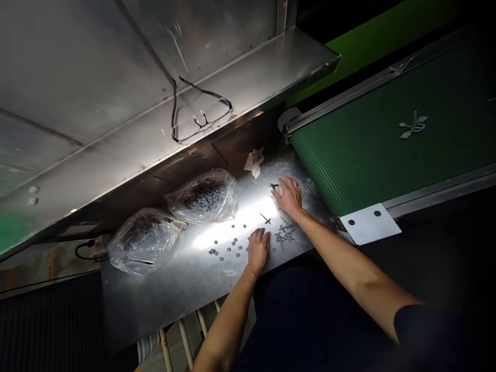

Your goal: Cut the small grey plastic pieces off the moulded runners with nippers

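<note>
My left hand (259, 249) rests low over the metal table (174, 289), fingers bent; whether anything is under them is hidden. Just beyond its fingertips lies a thin dark pronged part (265, 219). My right hand (288, 195) is farther forward, thumb and fingers apart, beside a small dark part (273, 185) near its fingertips. A pile of similar thin parts (285, 231) lies between the hands, by my right forearm. Several small dark square pieces (229, 249) are scattered left of my left hand.
Two clear plastic bags (205, 199) of small dark pieces stand at the left, with tools on or in the nearer one. A crumpled tissue (254, 163) lies behind. Glasses (201, 116) rest on the shelf. At right, a green conveyor belt (360, 155) carries a pale part.
</note>
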Demonstrator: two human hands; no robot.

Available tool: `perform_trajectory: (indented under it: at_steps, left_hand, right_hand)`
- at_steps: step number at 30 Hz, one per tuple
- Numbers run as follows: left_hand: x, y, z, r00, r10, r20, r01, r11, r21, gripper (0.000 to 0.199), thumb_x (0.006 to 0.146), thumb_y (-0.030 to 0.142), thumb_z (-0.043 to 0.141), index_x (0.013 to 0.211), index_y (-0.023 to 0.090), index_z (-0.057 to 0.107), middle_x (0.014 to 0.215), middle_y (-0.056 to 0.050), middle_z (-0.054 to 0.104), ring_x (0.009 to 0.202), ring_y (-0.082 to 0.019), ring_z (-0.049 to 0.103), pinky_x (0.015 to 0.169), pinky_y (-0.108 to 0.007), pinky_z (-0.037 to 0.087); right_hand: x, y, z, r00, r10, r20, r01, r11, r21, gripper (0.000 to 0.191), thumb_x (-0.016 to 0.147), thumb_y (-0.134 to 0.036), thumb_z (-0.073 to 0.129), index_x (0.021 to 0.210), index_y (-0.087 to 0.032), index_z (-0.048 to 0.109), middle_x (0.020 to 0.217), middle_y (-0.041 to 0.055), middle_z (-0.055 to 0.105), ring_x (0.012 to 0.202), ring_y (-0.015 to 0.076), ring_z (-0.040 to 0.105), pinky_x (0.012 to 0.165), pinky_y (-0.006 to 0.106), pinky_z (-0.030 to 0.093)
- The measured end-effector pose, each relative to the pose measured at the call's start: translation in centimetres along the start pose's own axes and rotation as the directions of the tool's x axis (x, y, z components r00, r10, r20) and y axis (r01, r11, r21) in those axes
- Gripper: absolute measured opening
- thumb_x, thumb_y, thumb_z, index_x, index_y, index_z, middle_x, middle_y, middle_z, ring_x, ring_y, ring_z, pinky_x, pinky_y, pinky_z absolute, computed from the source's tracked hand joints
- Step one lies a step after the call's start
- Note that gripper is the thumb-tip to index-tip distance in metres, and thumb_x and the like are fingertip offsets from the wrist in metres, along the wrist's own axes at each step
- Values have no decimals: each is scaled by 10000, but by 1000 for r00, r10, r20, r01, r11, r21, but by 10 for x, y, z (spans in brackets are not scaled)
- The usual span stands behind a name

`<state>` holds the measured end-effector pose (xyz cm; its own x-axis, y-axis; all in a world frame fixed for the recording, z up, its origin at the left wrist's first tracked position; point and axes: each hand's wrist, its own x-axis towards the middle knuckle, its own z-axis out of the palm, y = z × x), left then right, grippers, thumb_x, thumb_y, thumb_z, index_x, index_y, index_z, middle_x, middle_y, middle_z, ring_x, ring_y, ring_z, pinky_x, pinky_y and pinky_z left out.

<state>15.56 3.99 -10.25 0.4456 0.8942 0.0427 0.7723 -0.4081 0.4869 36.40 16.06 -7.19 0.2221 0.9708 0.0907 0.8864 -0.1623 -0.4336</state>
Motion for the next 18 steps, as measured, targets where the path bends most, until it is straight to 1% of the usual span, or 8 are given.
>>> perform_trajectory:
  at_steps: [2, 5, 7, 9, 11, 13, 14, 18]
  left_hand:
    - [0, -4, 5, 1000, 15, 11, -15, 1000, -6, 292, 935, 296, 598, 1200, 174, 617, 1288, -108, 595, 1186, -267, 567, 1003, -521, 474]
    - [-7, -7, 4, 998, 54, 43, -53, 998, -15, 306, 937, 310, 593, 1211, 174, 608, 1280, -108, 597, 1182, -269, 566, 1003, -525, 470]
    - [-14, -5, 0, 991, 105, 80, -103, 994, -22, 325, 935, 327, 594, 1224, 178, 603, 1291, -109, 592, 1193, -272, 559, 1008, -527, 466]
    - [-21, -2, -4, 981, 156, 117, -154, 988, -23, 351, 933, 341, 596, 1246, 183, 593, 1311, -112, 581, 1206, -277, 551, 1012, -529, 462]
    - [-24, 1, -5, 973, 182, 140, -182, 983, -11, 359, 933, 334, 596, 1257, 180, 586, 1313, -115, 578, 1206, -279, 551, 1010, -529, 464]
    - [-23, 1, -2, 972, 182, 152, -185, 983, 12, 341, 936, 315, 592, 1248, 176, 589, 1299, -115, 584, 1192, -274, 558, 1003, -525, 470]
    - [-21, 1, 0, 972, 178, 156, -183, 983, 23, 328, 937, 307, 592, 1237, 175, 595, 1289, -112, 589, 1182, -271, 564, 998, -520, 473]
    - [-16, -9, 5, 974, 153, 167, -168, 983, 74, 294, 933, 304, 599, 1198, 176, 613, 1259, -101, 603, 1150, -259, 577, 986, -509, 480]
  right_hand:
    - [-31, 14, -4, 999, -39, 11, 39, 999, 22, 429, 967, -372, 572, 1360, -209, 516, 1458, 115, 452, 1278, 294, 482, 1054, 541, 409]
    - [-89, 36, -18, 991, -110, 79, 106, 993, 49, 415, 973, -357, 560, 1359, -213, 514, 1443, 113, 465, 1257, 283, 498, 1043, 524, 422]
    - [-123, 48, -27, 979, -151, 135, 145, 988, 56, 484, 960, -386, 569, 1401, -211, 473, 1483, 124, 416, 1305, 307, 450, 1064, 543, 389]
    - [-146, 54, -32, 957, -206, 207, 198, 978, 59, 622, 915, -441, 612, 1455, -202, 417, 1548, 144, 325, 1381, 347, 353, 1102, 570, 322]
    - [-156, 53, -30, 922, -265, 282, 258, 964, 61, 745, 858, -485, 662, 1488, -200, 386, 1590, 155, 255, 1431, 374, 262, 1137, 584, 245]
    - [-154, 47, -23, 892, -301, 337, 300, 952, 58, 785, 831, -497, 684, 1497, -208, 386, 1608, 152, 225, 1453, 380, 214, 1156, 587, 186]
    - [-149, 43, -19, 885, -305, 351, 308, 950, 50, 781, 833, -496, 681, 1498, -212, 385, 1613, 147, 213, 1459, 381, 198, 1160, 590, 166]
    - [-122, 29, -1, 902, -266, 340, 281, 960, 6, 797, 856, -526, 649, 1520, -218, 335, 1636, 135, 128, 1473, 398, 120, 1167, 617, 99]
